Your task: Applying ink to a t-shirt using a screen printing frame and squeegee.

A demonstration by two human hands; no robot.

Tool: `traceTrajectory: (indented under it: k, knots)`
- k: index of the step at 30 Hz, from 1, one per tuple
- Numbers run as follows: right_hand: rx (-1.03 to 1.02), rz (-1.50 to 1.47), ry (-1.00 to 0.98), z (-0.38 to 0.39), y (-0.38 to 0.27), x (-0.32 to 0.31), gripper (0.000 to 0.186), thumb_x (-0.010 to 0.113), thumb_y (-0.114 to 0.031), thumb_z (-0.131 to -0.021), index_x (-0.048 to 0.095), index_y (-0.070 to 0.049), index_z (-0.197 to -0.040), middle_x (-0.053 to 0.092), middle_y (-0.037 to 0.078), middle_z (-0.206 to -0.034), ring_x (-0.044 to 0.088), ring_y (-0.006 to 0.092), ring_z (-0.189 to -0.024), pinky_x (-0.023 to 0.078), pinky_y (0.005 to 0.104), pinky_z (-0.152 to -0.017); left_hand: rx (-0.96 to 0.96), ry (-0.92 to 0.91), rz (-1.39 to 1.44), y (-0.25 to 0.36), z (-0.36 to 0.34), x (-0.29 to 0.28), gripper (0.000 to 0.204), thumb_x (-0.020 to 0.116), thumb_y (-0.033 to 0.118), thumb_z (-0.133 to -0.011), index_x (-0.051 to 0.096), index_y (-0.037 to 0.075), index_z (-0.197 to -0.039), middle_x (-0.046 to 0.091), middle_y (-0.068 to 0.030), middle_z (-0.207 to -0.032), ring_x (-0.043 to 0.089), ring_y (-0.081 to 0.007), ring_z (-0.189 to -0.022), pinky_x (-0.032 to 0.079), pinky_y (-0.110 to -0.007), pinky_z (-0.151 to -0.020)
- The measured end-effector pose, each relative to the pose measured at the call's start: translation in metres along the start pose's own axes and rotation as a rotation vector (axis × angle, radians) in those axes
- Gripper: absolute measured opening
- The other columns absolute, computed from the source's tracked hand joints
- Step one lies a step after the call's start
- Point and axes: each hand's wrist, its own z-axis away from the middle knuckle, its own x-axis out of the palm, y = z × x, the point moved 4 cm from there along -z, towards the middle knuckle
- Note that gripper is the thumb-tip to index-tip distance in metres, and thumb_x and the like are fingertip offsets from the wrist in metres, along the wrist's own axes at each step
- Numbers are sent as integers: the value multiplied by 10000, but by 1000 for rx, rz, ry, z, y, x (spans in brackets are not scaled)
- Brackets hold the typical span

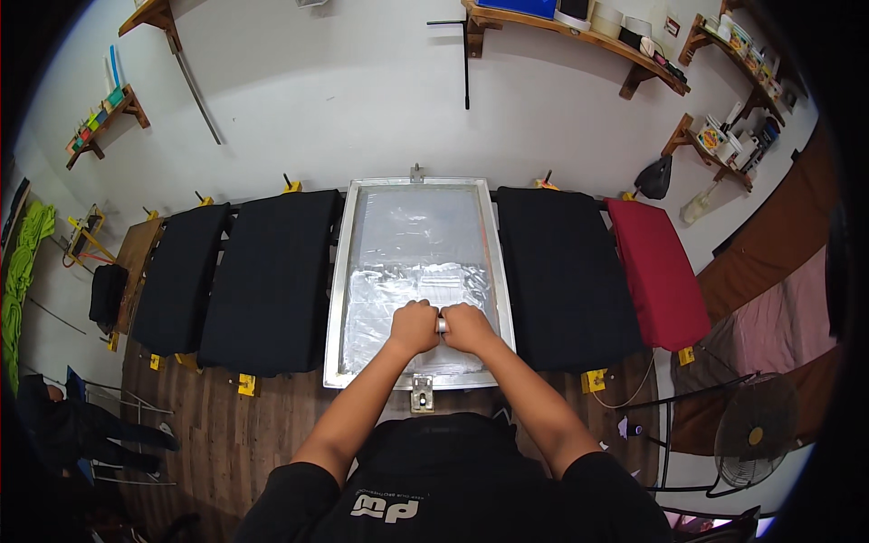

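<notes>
My left hand (415, 326) and my right hand (465, 328) are side by side, fingers wrapped round a silver bar (441, 326), mostly hidden by them. Both are over the lower half of an aluminium-framed screen (340, 281), whose surface looks glossy and crinkled toward the bottom. A metal clamp (421, 394) is at the screen's near edge.
Black-covered boards (262, 281) (557, 271) flank the screen; a red-covered board (654, 267) is at right, above yellow clamps (595, 381). A standing fan (756, 434) is lower right. A person (81, 425) is lower left. Wooden shelves (579, 27) hold containers along the wall.
</notes>
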Motion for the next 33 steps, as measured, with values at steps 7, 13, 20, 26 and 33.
traceTrajectory:
  k: [7,13,20,26,33]
  knots:
    - [-90,54,66,61,-15,47,175,672,-102,-745,651,-18,-896,683,181,-878,677,369,-864,562,487,-764,25,26,125,21,71,30,157,700,154,-706,669,36,-806,645,-163,-844,672,-350,-792,567,-463,-699]
    - [-81,35,-163,47,-8,20,204,682,-156,-673,740,-23,-816,700,261,-822,703,426,-813,578,499,-777,-110,-437,97,24,47,6,208,714,240,-664,761,91,-802,736,-187,-870,729,-363,-845,591,-458,-762]
    - [-106,92,23,-39,17,7,198,718,-181,-689,737,-24,-806,715,250,-860,709,419,-847,581,497,-788,-163,-171,7,-13,-31,11,241,728,253,-683,760,75,-844,747,-173,-914,733,-352,-867,597,-452,-775]
    - [-73,109,-195,-19,8,16,209,719,-154,-654,750,-10,-802,720,255,-870,714,413,-858,588,469,-816,-130,-325,-6,-9,-6,11,272,726,278,-669,758,60,-828,747,-193,-881,738,-349,-853,600,-447,-772]
    - [-46,74,-253,36,-10,33,237,715,-186,-678,754,-2,-822,720,259,-876,714,411,-843,584,471,-821,-93,-354,36,17,44,15,263,711,288,-676,754,50,-782,738,-208,-832,736,-376,-803,597,-453,-755]
